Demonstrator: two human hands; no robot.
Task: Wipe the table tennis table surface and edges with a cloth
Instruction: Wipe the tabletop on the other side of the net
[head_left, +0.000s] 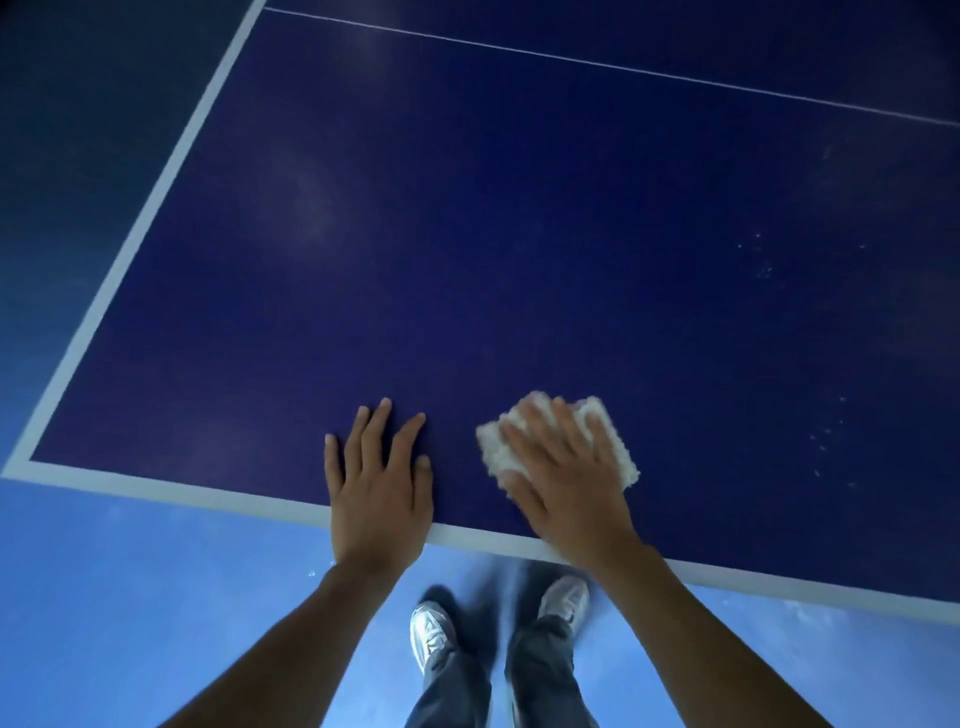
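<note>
Head cam, looking down at the near end of the bench: dark blue top, white border stripe along the near edge and the left edge, thin white centre line running away at upper right. Right hand lies palm-down on the cloth, a small off-white fluffy pad, on the blue surface just inside the near border stripe. Right grip: fingers spread flat over the cloth, pressing it to the surface, not pinching; cloth sticks out past the fingertips and on both sides of the hand. Left hand is flat on the bare surface just beside it, to the left, apart from the cloth; grip splayed, holding nothing, heel of the palm over the near white stripe. Both wrists cross the near edge. Scattered pale specks on the top at the right side, well apart from the cloth; faint hazy smears at left centre. Below the edge: lighter blue floor, person's two light-coloured shoes and dark trouser legs, somewhat blurred.
</note>
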